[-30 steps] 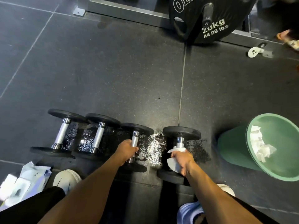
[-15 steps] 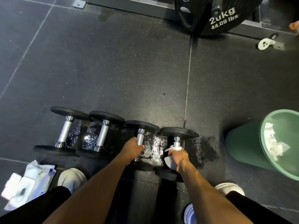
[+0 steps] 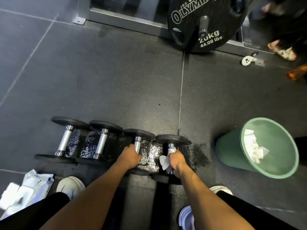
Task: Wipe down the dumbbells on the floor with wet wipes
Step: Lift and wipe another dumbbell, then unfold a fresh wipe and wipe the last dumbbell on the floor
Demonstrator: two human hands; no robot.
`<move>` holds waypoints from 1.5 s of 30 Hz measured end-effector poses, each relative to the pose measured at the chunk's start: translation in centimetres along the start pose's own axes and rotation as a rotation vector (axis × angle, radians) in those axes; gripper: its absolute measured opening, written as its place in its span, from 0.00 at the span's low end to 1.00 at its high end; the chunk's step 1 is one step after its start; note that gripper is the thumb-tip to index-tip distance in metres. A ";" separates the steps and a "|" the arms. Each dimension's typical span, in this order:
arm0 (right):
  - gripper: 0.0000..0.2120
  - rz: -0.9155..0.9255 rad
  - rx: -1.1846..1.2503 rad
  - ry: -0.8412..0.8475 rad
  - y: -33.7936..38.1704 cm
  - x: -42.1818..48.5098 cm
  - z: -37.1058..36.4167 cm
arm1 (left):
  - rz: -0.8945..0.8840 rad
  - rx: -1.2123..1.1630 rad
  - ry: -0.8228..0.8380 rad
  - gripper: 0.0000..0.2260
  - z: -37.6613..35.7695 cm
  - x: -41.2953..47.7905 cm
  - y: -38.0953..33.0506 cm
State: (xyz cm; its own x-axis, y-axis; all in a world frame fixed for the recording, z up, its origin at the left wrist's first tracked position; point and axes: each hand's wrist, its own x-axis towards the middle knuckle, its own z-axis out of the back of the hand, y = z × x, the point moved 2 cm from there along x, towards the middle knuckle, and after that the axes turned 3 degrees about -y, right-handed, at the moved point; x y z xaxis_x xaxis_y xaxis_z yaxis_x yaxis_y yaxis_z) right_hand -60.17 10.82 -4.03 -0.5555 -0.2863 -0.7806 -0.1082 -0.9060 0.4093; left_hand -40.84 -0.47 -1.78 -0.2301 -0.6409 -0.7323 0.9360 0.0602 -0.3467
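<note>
Rightmost dumbbell (image 3: 172,139) now against third dumbbell (image 3: 139,133); right hand (image 3: 176,159) wraps wipe (image 3: 163,161) round handle; left hand (image 3: 130,156) grips third.

Dark floor (image 3: 116,72): four dumbbells (image 3: 101,141) in a row on a wet patch (image 3: 149,155), green bin (image 3: 229,151), wipes pack (image 3: 33,185)

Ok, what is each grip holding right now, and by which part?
Left grip holds the third dumbbell from the left by its chrome handle. Right grip holds a white wet wipe wrapped round the handle of the rightmost dumbbell.
</note>
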 end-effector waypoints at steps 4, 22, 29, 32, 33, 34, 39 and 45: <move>0.10 0.035 0.103 0.056 2.6 -5.8 2.1 | -0.089 0.005 0.032 0.17 2.7 -3.8 -1.4; 0.19 0.403 0.573 0.714 9.0 -37.0 12.4 | -0.378 -0.934 -0.030 0.08 14.6 -31.6 -6.1; 0.20 0.569 0.443 0.530 8.3 -42.1 14.9 | -0.519 -0.862 -0.160 0.07 17.6 -39.1 -6.1; 0.19 0.620 0.433 0.488 7.6 -43.1 15.4 | -0.558 -0.814 -0.192 0.07 17.7 -40.8 -5.9; 0.19 0.638 0.429 0.472 7.3 -43.2 15.4 | -0.570 -0.805 -0.185 0.08 17.6 -41.1 -5.8; 0.17 0.653 0.431 0.444 7.1 -43.1 15.3 | -0.584 -0.795 -0.172 0.08 17.4 -41.3 -5.6; 0.09 0.698 0.390 0.260 6.2 -40.9 14.5 | -0.589 -0.758 -0.114 0.10 16.2 -40.5 -4.7; 0.13 0.663 0.345 0.218 7.8 -37.5 14.6 | -0.535 -0.803 -0.044 0.14 16.2 -36.2 -4.3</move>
State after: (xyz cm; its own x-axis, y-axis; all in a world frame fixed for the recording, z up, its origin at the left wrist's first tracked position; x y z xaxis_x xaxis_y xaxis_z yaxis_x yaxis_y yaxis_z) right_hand -52.17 19.03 35.37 -0.4231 -0.8214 -0.3825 -0.0801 -0.3866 0.9188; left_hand -32.19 10.03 35.69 -0.5473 -0.7628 -0.3444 0.2453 0.2472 -0.9374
